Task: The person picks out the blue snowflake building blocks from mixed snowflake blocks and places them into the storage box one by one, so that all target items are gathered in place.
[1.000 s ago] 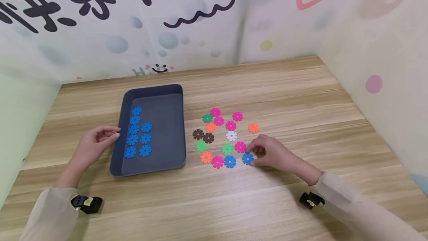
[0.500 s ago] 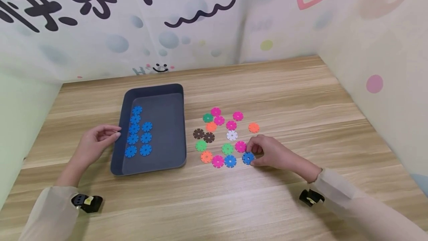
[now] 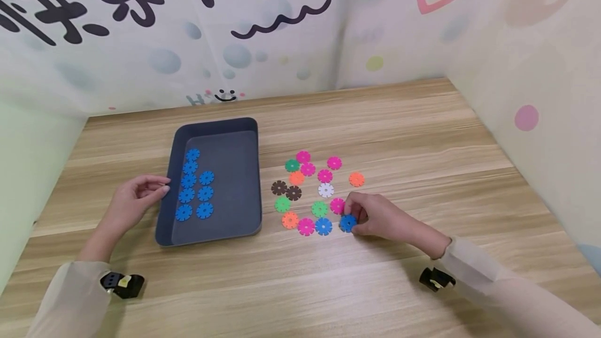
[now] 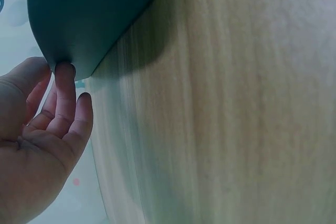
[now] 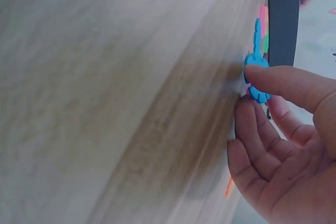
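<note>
My right hand pinches a blue notched plastic disc between thumb and fingers. In the right wrist view this blue disc stands tilted off the tabletop, the thumb against its face. My left hand grips the left wall of a dark grey rectangular tray; the left wrist view has its fingertips right at the tray wall. Several blue discs lie in two columns along the tray's left side. Another blue disc lies flat just left of the held one.
Loose discs lie right of the tray: pink, orange, light green, dark green, brown and white. A lone orange disc sits farther right. Printed walls border the wooden table.
The blue disc at my right hand has gone from flat to slightly tilted between the fingers, which have drawn in a little. My left hand and the tray stay put.
</note>
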`<control>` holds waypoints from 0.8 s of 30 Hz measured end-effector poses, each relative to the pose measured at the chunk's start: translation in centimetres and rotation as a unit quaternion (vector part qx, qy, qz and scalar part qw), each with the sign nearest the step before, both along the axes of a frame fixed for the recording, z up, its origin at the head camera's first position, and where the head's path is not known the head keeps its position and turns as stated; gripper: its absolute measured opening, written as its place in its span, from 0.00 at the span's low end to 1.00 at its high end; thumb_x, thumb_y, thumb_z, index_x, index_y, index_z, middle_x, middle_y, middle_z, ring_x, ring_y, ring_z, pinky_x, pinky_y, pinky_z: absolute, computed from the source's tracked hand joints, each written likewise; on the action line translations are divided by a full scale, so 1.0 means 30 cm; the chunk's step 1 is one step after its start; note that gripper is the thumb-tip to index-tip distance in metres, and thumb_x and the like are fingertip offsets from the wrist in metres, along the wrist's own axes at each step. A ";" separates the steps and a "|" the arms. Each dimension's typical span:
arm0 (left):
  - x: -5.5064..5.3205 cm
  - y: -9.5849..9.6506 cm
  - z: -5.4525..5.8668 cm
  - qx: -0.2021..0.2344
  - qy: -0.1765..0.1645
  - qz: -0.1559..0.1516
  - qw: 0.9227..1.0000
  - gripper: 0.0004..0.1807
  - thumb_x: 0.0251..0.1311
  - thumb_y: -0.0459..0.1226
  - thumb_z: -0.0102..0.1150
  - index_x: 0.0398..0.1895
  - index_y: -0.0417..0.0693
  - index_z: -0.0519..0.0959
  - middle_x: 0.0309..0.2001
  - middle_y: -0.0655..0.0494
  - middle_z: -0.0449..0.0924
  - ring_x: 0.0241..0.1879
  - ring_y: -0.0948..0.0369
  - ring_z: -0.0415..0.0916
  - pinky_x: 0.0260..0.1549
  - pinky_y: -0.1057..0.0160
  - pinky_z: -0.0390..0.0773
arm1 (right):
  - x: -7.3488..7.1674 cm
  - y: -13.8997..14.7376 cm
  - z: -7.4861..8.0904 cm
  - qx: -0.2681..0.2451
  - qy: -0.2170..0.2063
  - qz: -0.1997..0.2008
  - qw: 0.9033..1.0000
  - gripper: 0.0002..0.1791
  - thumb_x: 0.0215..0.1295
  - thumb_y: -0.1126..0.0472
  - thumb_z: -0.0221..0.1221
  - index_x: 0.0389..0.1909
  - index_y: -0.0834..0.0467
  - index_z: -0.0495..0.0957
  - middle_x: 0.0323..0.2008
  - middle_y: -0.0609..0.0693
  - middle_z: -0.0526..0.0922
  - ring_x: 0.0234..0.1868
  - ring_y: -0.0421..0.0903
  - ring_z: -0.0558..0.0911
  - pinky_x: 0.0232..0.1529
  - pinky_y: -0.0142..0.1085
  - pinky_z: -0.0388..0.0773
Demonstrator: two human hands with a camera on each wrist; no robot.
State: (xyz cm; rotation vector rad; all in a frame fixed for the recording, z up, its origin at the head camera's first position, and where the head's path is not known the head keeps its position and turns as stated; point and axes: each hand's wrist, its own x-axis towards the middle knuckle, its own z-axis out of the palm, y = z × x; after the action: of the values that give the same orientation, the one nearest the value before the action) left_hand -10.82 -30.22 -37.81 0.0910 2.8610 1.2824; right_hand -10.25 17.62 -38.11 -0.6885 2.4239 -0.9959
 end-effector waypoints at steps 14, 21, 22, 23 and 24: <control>0.000 -0.001 0.001 -0.002 0.000 0.002 1.000 0.17 0.64 0.40 0.53 0.48 0.34 0.75 0.32 0.67 0.76 0.29 0.74 0.74 0.28 0.75 0.74 | -0.018 -0.002 0.024 -0.034 0.022 0.024 0.999 0.10 0.52 0.76 0.61 0.33 0.59 0.79 0.31 0.46 0.80 0.31 0.42 0.77 0.33 0.31 0.77; 0.002 0.001 0.002 0.002 0.002 0.000 1.000 0.18 0.64 0.41 0.53 0.48 0.34 0.74 0.32 0.67 0.76 0.29 0.73 0.74 0.28 0.75 0.74 | -0.035 -0.039 0.049 -0.038 0.040 0.030 0.998 0.10 0.54 0.76 0.59 0.35 0.61 0.80 0.34 0.48 0.81 0.34 0.42 0.79 0.36 0.31 0.77; 0.002 0.002 0.002 0.001 0.001 0.001 1.000 0.18 0.64 0.41 0.53 0.48 0.34 0.74 0.33 0.66 0.76 0.29 0.73 0.74 0.28 0.75 0.74 | -0.038 -0.048 0.053 -0.039 0.041 0.032 0.998 0.10 0.54 0.76 0.59 0.35 0.61 0.80 0.34 0.48 0.82 0.34 0.43 0.79 0.36 0.31 0.77; 0.001 0.002 0.000 0.004 -0.001 0.006 1.000 0.18 0.63 0.41 0.53 0.48 0.34 0.74 0.33 0.64 0.77 0.29 0.72 0.74 0.28 0.75 0.74 | -0.041 -0.057 0.056 -0.042 0.041 0.034 0.998 0.10 0.55 0.76 0.59 0.35 0.62 0.80 0.34 0.48 0.82 0.34 0.43 0.79 0.36 0.31 0.77; 0.001 0.001 0.000 0.002 -0.001 0.006 1.000 0.17 0.63 0.40 0.53 0.48 0.35 0.75 0.33 0.63 0.77 0.29 0.72 0.74 0.28 0.75 0.74 | -0.044 -0.067 0.060 -0.041 0.038 0.033 0.998 0.10 0.55 0.75 0.59 0.36 0.61 0.80 0.34 0.48 0.81 0.34 0.43 0.79 0.36 0.31 0.77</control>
State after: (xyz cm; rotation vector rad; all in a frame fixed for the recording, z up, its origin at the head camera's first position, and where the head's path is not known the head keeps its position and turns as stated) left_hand -10.79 -30.18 -37.82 0.0716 2.8610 1.2902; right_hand -11.58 15.61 -36.30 -0.8441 2.4197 -1.0659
